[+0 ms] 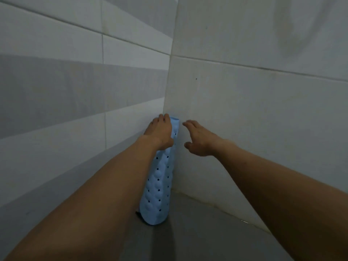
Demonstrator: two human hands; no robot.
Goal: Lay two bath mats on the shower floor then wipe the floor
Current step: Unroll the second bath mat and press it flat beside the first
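Up top, left hand [160,131] is gripping the upper end of a rolled light-blue bath mat [160,185], fingers curling over its top edge, thumb side pressing against the roll's face. Mat is standing nearly upright in the shower corner, leaning slightly, its lower end resting on the grey floor [197,232] right where the two walls are meeting. Surface is showing raised pebble-like bumps and rows of small dark holes.

Right hand [199,140] is hovering just beside the mat's top, fingers spread and loosely bent, holding nothing; a narrow gap is showing between fingertips and the roll. Whether it is brushing the wall behind, cannot tell.

Both bare forearms are reaching in from the bottom edge, left one crossing in front of the mat's lower left side.

Left wall [56,81] is showing long horizontal tiles in alternating pale and darker grey bands. Right wall [263,110] is carrying larger pale tiles with thin grout lines. Lighting is dim.
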